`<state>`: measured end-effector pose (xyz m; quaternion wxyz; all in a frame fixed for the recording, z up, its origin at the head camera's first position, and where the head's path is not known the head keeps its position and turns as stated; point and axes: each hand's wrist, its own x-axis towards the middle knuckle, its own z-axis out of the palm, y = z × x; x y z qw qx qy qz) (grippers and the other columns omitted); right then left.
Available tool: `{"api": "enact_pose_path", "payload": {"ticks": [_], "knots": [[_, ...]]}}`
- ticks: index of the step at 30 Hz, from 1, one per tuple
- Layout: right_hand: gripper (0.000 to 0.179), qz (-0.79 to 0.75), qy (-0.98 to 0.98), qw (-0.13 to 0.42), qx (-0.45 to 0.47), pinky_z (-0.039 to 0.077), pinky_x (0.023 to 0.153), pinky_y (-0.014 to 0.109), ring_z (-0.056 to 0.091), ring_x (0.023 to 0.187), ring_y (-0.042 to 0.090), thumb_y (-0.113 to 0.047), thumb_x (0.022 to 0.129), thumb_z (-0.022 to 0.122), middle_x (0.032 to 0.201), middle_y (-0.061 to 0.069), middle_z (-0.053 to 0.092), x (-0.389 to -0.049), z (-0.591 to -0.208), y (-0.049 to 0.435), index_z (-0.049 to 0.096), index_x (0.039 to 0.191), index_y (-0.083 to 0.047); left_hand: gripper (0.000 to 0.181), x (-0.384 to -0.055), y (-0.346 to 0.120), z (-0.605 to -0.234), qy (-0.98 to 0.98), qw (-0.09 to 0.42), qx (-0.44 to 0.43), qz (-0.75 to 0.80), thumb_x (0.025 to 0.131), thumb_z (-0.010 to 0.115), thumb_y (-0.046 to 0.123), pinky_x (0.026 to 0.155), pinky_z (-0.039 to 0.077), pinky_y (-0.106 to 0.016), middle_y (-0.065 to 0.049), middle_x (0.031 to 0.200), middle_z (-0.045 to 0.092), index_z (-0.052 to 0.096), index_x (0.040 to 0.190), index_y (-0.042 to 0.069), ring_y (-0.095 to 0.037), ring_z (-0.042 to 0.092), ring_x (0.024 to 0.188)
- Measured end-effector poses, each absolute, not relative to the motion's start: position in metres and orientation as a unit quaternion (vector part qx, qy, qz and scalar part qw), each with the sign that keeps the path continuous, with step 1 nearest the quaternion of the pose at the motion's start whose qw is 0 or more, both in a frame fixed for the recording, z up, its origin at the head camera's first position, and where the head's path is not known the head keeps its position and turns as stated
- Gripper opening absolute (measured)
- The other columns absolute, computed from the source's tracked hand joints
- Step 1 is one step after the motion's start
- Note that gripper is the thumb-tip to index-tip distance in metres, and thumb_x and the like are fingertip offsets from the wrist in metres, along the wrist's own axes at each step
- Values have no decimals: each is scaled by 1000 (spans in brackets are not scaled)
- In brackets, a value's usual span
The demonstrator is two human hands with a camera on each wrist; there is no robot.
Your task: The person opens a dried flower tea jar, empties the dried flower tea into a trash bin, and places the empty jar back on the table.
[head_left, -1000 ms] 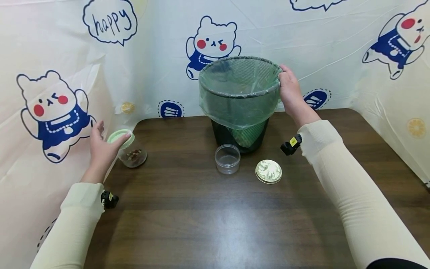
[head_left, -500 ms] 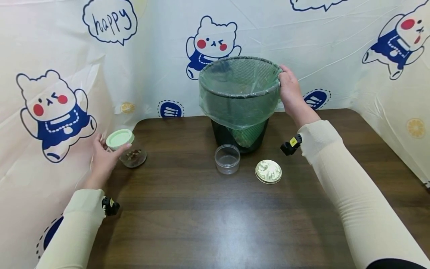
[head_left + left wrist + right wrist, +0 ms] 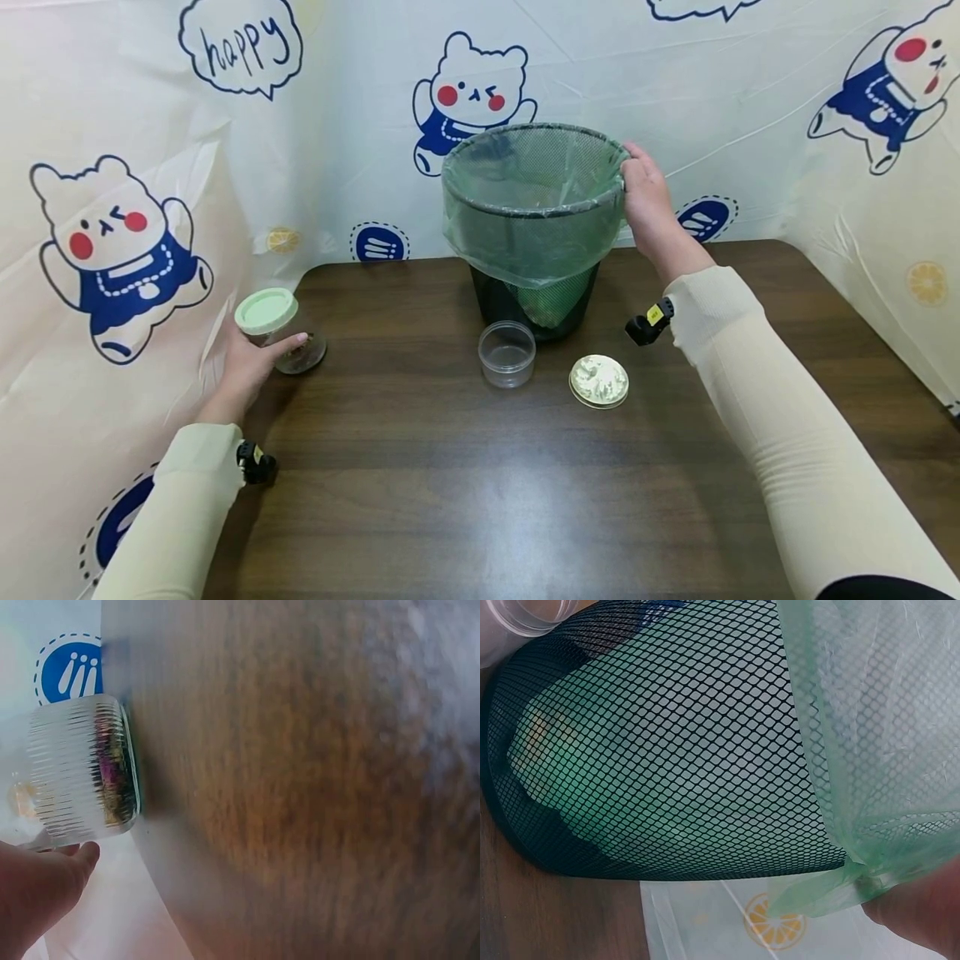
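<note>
At the table's left edge stands a clear ribbed jar [image 3: 71,769] with a pale green lid [image 3: 266,311]; dark reddish dried bits lie at its bottom. My left hand [image 3: 243,367] is at the jar's near left side, its straight thumb crossing in front of the jar in the head view. The other fingers are mostly hidden behind it, and contact is unclear. At the back, my right hand [image 3: 647,196] grips the rim of a dark mesh wastebasket [image 3: 667,750] on its right side. A green plastic bag [image 3: 532,242] lines the basket and folds over its rim.
In front of the wastebasket stand a clear round plastic tub [image 3: 507,357] and, to its right, a small round pale lid or dish [image 3: 598,381] with a crinkled white surface. The brown wooden table [image 3: 420,467] meets a printed curtain [image 3: 360,125] at the back and sides.
My left hand has moved down from beside the jar's lid to its body, with the thumb lower in front. The jar, wastebasket and right hand stay put; the head view shifts slightly.
</note>
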<state>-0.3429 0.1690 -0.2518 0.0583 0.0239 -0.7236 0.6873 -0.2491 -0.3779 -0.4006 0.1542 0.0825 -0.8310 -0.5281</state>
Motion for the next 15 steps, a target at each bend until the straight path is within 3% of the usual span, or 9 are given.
{"api": "enact_pose_path", "payload": {"ticks": [15], "knots": [[53,687,-724,58,23,19,111,26,17,136,2,-24,101,25,155,-12,21,-343,-252,169,26,154,-24,92,-249,-377,-403,-832,143,97,-528,84,77,19,114,21,-40,-14,150,27,17,153,14,-20,27,137]]}}
